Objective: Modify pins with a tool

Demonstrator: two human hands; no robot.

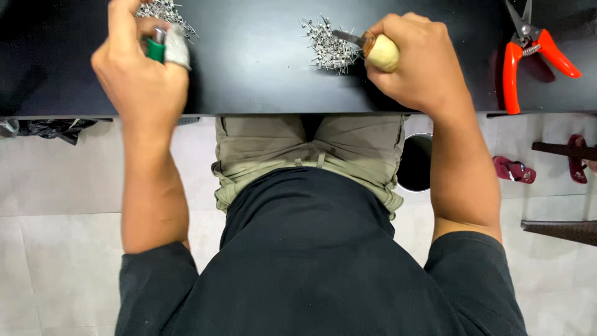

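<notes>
Left hand: the left hand (140,68) is raised over the left part of the black table (249,81), fingers curled shut around a green-bodied object (155,50) with a small metal top; it may be a lighter, though the blur prevents certainty.
Left fingertip: one finger carries a grey fabric wrap (177,46), pressed against the green object.
Left arm: forearm runs straight up from the black sleeve to the table edge, wrist slightly bent inward.
Right hand: the right hand (416,62) is closed in a fist on a pale wooden handle (382,53), knuckles upward, resting on the table near its front edge.
Tool: a short metal blade (347,38) projects left from the handle, its tip reaching into a pile of small metal pins (328,45).
Right arm: forearm angled slightly outward, elbow at the body's side.
Second pile: more metal pins (165,11) lie at the top edge, just beyond the left hand.
Shears: red-handled shears (528,59) lie at the far right of the table, well apart from both hands.
Below the table: tiled floor, a round dark bin (415,163), red sandals (515,169).
</notes>
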